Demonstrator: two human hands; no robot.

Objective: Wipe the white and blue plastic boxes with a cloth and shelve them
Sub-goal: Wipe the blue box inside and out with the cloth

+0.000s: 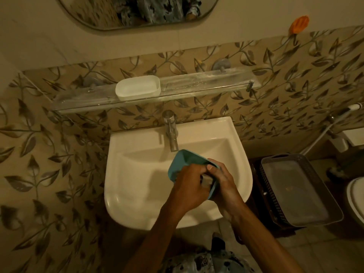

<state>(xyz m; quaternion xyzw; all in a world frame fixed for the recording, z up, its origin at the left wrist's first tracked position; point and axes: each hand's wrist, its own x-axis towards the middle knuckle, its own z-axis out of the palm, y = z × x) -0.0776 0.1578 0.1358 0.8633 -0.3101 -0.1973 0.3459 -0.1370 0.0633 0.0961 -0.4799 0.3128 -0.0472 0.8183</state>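
The blue box (182, 161) is held tilted over the sink (137, 196), just below the tap (171, 133). The right hand (223, 182) grips its near edge, thumb curled over the rim. The left hand (190, 184) is closed on a small grey cloth (206, 181) and presses it into the box. The white box (137, 88) stands apart, upright on the glass shelf (206, 82) above. A grey basket (307, 186) is to the right of the sink.

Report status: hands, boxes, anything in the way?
Right hand gripping blue box over sink. Left hand pressing cloth inside it. White box on glass shelf. Tap stands between blue box and shelf.
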